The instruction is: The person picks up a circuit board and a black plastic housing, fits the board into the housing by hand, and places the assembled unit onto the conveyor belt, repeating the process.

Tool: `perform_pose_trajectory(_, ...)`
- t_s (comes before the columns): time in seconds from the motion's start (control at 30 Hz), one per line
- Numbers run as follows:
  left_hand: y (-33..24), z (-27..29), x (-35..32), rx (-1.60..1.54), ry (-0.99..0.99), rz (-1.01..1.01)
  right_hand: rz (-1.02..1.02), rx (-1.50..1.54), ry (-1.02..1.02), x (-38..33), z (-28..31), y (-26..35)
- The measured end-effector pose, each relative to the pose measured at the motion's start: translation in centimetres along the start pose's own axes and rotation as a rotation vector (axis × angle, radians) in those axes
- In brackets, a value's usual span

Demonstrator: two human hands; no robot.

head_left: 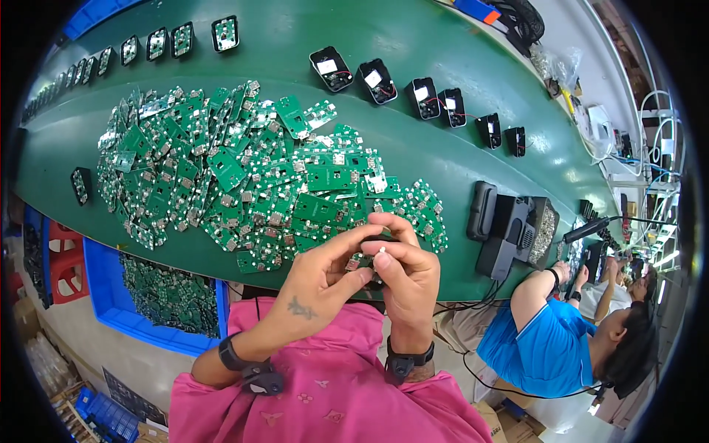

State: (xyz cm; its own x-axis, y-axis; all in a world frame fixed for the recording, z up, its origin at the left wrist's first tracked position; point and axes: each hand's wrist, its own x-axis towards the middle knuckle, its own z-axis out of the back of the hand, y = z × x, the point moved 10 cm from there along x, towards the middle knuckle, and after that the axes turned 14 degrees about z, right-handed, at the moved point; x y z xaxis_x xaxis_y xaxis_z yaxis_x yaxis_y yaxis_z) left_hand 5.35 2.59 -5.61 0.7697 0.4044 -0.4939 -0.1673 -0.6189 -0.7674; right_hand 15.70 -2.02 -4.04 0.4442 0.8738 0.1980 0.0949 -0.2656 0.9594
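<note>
Close to my body at the table's front edge, my left hand [325,277] and my right hand [408,284] hold a small black case [380,238] between them. A bit of circuit board [358,261] shows inside it, mostly hidden by my fingers. My right thumb presses beside a small white piece [382,251], which looks like a connector but is too small to be sure of. The fingers of my left hand grip the case's far side and its thumb the near side. Just beyond lies a big heap of green circuit boards [229,170].
Several open black cases [422,98] with wires stand at the far right of the green table [281,52]; a row of board-filled cases [156,44] runs far left. A blue bin [107,295] of boards sits at lower left. A grey device [505,236] and a co-worker [539,340] are rightward.
</note>
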Motion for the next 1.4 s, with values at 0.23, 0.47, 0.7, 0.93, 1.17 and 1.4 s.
perform_pose_trajectory(0.23, -0.9, 0.7, -0.2, 0.037, -0.131, -0.148, 0.025, -0.036, -0.307, -0.7, -0.1, 0.4)
perform_pose_trajectory(0.47, -2.5, 2.3, -1.1, 0.018, -0.207, -0.252, 0.349, -0.66, -0.186, 0.1, -2.3, 4.7)
perform_pose_trajectory(0.7, -4.1, 4.1, -3.0, 0.143, -0.423, -0.444, 0.448, -1.017, 0.043, 0.3, -5.0, 6.6)
perform_pose_trajectory(0.93, -5.5, 4.2, -3.6, 0.374, -0.343, -0.469, 0.334, -0.951, 0.353, 2.1, -6.1, 5.9)
perform_pose_trajectory(1.17, -5.5, 4.0, -3.6, 0.458, -0.336, -0.441, 0.365, -0.969, 0.461, 2.0, -6.7, 5.6)
perform_pose_trajectory(1.4, -4.9, 3.6, -3.4, 0.459, -0.352, -0.412, 0.331, -0.94, 0.439, 1.7, -5.8, 5.3)
